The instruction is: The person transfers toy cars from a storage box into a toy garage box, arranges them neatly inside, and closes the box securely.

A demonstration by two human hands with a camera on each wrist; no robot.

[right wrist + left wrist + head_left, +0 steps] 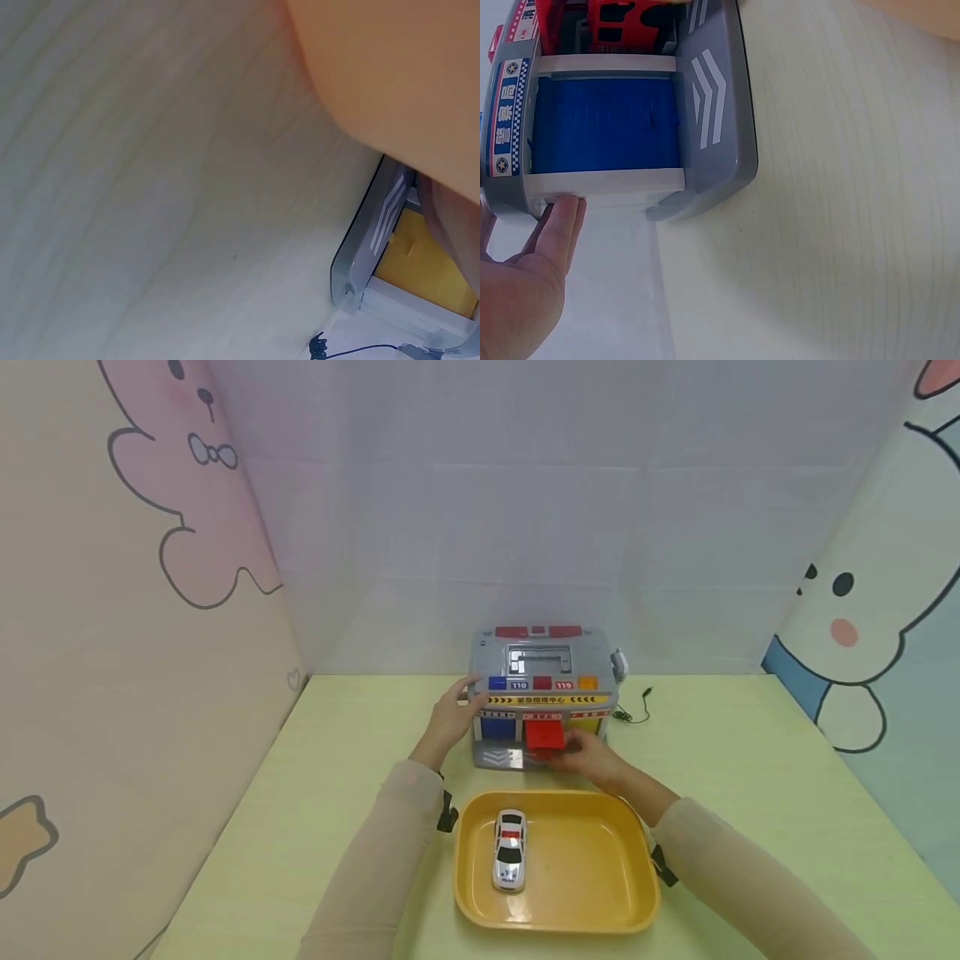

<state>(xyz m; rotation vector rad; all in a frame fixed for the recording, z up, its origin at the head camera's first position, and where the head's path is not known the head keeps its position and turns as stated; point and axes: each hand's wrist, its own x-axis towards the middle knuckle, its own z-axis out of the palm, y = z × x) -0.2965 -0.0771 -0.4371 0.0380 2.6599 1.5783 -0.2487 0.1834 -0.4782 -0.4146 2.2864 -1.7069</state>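
Note:
A grey toy garage [538, 700] stands near the back of the table. Its blue door [498, 728] is down, and the yellow door [420, 255] lies on the other side. The red door [544, 734] in the middle is raised. In the left wrist view a red toy car [626, 26] with black windows sits at the middle bay. My right hand [592, 758] pinches this car, though its fingertips are partly hidden. With fairly straight fingers, my left hand [450, 717] rests against the garage's left side.
A yellow tray [585, 921] lies in front of the garage, between my forearms. Inside it, toward the left, is a white toy police car [510, 852]. Right of the garage a thin black cable [637, 717] lies on the table [750, 793].

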